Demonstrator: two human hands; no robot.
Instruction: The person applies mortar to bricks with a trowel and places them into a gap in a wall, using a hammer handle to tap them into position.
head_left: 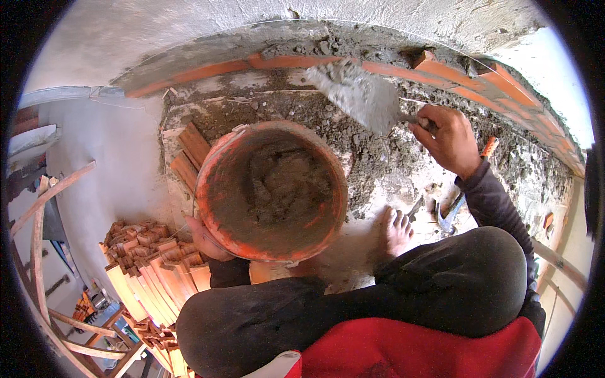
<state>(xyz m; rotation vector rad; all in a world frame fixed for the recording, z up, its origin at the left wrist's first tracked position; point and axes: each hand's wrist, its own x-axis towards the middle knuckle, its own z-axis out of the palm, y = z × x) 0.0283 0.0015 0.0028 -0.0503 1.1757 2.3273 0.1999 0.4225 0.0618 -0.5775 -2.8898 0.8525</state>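
Note:
My right hand [449, 140] is closed round the handle of a pointed trowel [360, 94]. Wet grey mortar coats its blade, which reaches left toward a low course of orange bricks [290, 62]. Below and left of the blade stands an orange bucket [337, 214] with grey mortar [283, 183] inside. My left hand [211, 242] grips the bucket's near left side; the bucket's wall hides part of its fingers. Fresh mortar lies along the brick course, and a taut string runs above it.
A hammer [450, 214] with an orange handle end lies right of my bare foot [397, 230]. Stacked bricks [154, 264] stand at left, and loose bricks [192, 148] lie beside the bucket. Wooden poles [39, 252] rise at far left. Mortar crumbs cover the floor.

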